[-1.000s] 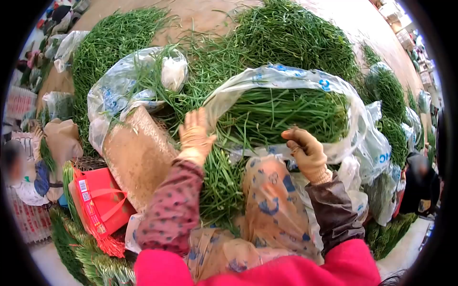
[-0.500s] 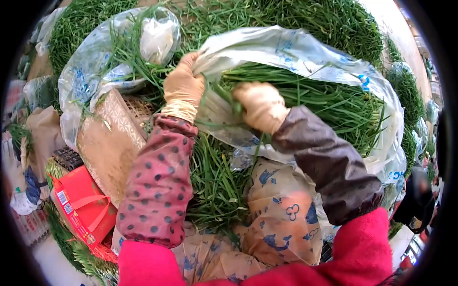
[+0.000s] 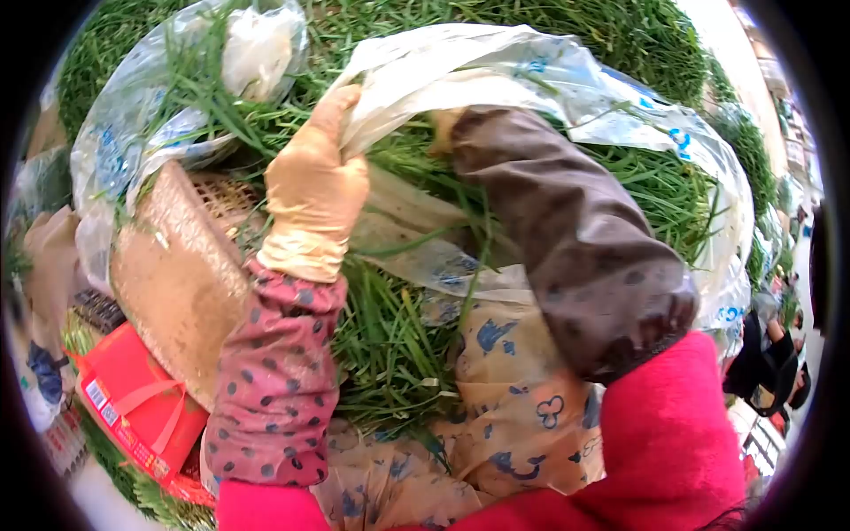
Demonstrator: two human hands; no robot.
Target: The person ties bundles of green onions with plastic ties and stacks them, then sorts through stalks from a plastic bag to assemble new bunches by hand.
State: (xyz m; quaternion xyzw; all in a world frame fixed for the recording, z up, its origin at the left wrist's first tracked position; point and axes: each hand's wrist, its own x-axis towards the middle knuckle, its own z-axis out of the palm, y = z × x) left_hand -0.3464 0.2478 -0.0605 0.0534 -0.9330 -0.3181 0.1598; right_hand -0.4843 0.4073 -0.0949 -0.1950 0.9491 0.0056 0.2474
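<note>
My left hand [image 3: 317,188], in a pale glove, pinches the rim of a clear plastic bag [image 3: 425,49] with blue print and lifts it. Inside the bag lie long green leafy stalks [image 3: 660,190]. My right arm, in a dark brown sleeve, reaches in under the raised rim. Only a small part of my right hand [image 3: 445,128] shows beside the stalks; its fingers are hidden by the sleeve and plastic. Loose green leaves [image 3: 390,345] lie below the bag, between my left arm and the patterned apron [image 3: 522,398].
At the left are a brown board [image 3: 181,274], a red bag [image 3: 146,403] and another clear bag [image 3: 106,150] with a white bundle [image 3: 257,53]. Heaps of green leaves [image 3: 620,40] lie behind. People in dark clothes [image 3: 763,363] are at the far right.
My left hand went from lying open beside the bag to gripping its rim, then moved slightly left. My right hand moved left and deeper into the bag. The view has shifted closer.
</note>
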